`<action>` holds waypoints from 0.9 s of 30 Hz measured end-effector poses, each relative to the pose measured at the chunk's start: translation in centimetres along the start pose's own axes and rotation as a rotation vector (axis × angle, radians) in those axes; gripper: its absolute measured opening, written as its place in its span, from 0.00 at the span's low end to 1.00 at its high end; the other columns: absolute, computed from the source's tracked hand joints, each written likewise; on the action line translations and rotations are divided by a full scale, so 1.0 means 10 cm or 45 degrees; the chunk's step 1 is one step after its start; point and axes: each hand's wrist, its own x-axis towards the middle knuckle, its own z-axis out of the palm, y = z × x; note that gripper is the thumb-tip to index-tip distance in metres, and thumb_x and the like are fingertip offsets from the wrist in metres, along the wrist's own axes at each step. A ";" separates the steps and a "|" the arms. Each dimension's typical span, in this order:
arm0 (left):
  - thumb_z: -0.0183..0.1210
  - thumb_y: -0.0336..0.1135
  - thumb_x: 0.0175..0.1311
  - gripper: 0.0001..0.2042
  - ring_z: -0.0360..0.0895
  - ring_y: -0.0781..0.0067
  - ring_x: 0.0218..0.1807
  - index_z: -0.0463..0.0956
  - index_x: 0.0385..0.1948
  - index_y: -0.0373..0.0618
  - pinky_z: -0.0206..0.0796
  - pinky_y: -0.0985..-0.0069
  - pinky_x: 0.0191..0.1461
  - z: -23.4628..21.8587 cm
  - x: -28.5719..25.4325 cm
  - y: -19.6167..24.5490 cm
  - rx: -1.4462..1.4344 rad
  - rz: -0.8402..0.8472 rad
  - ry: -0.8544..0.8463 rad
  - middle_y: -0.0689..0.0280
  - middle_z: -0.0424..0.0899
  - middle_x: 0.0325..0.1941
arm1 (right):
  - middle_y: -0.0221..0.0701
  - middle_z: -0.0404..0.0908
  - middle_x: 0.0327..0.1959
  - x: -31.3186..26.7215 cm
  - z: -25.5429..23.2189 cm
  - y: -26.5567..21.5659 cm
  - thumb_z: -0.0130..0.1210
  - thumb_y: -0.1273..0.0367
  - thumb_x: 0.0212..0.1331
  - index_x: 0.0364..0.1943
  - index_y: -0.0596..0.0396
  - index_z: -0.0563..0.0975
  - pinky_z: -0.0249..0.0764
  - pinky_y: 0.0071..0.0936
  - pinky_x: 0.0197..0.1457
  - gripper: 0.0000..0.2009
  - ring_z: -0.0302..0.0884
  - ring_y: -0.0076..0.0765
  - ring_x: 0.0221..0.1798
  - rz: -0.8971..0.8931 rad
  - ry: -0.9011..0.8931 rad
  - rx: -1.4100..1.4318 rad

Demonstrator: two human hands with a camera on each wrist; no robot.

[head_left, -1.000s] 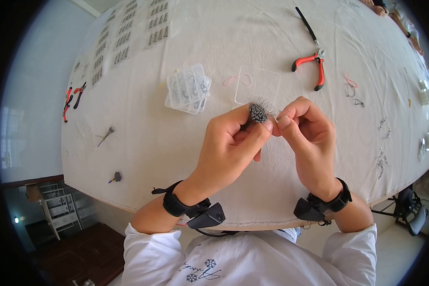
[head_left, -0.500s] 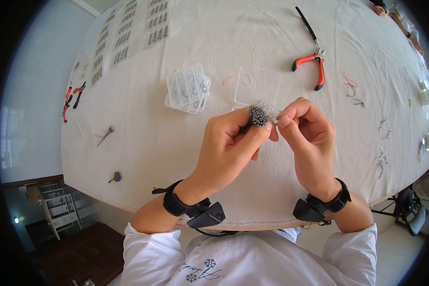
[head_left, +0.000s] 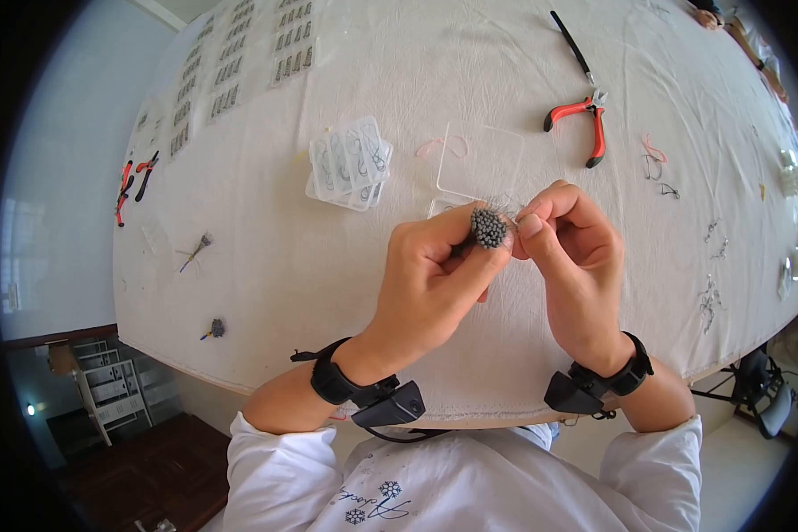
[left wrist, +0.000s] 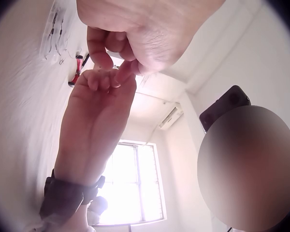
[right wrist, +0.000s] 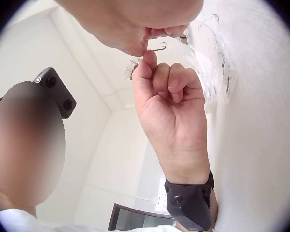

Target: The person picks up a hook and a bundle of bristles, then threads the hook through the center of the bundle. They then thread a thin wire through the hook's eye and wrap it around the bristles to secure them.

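Observation:
In the head view the left hand [head_left: 439, 275] grips a tight bundle of fine wires with dark grey, bead-like ends [head_left: 488, 229] between thumb and fingers, the ends facing up. Close beside it, the right hand [head_left: 581, 266] pinches with thumb and forefinger at the bundle's right edge, where loose wires stick out. In the right wrist view a small dark fish hook [right wrist: 160, 47] juts from the pinched fingertips, and the bundle's wires [right wrist: 132, 66] fan out behind the left hand. Fingertips of both hands meet in the wrist views; the bundle's lower part is hidden in the left palm.
Stacked clear boxes of hooks [head_left: 350, 164] and a clear lid [head_left: 479, 155] lie beyond the hands. Red-handled cutters [head_left: 598, 133] and a black-handled tool [head_left: 569, 44] are at the back right. Two smaller bundles [head_left: 206, 241] lie left; bagged hooks [head_left: 293, 62] line the back.
The left hand has shifted slightly right and down with the bundle, whose ends now face the head camera more. More of a clear box shows behind it. The right hand has barely moved.

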 end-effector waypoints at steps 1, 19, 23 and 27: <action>0.55 0.33 0.66 0.08 0.64 0.91 0.19 0.74 0.28 0.40 0.54 0.86 0.21 0.00 0.00 0.00 -0.002 0.006 0.002 0.77 0.69 0.17 | 0.24 0.78 0.30 0.00 0.00 0.00 0.55 0.76 0.63 0.35 0.61 0.75 0.69 0.12 0.37 0.02 0.69 0.11 0.31 0.000 0.000 0.002; 0.53 0.30 0.67 0.06 0.66 0.90 0.20 0.76 0.30 0.39 0.56 0.86 0.21 0.01 -0.01 0.00 -0.046 0.004 -0.003 0.75 0.72 0.20 | 0.24 0.77 0.31 0.00 -0.01 0.00 0.55 0.75 0.64 0.36 0.61 0.75 0.73 0.17 0.42 0.03 0.72 0.13 0.34 0.058 -0.052 0.088; 0.53 0.29 0.67 0.06 0.66 0.90 0.20 0.76 0.31 0.39 0.55 0.86 0.21 0.00 0.00 -0.01 -0.043 0.016 -0.016 0.75 0.72 0.20 | 0.24 0.77 0.32 0.00 -0.02 0.01 0.55 0.75 0.64 0.37 0.61 0.75 0.73 0.17 0.43 0.03 0.72 0.13 0.34 0.080 -0.057 0.096; 0.53 0.29 0.68 0.06 0.65 0.90 0.20 0.76 0.30 0.39 0.54 0.86 0.21 -0.01 0.00 -0.02 -0.038 0.006 -0.015 0.75 0.73 0.21 | 0.24 0.77 0.32 0.01 -0.03 0.01 0.55 0.75 0.63 0.37 0.61 0.75 0.73 0.17 0.42 0.02 0.71 0.13 0.34 0.089 -0.072 0.106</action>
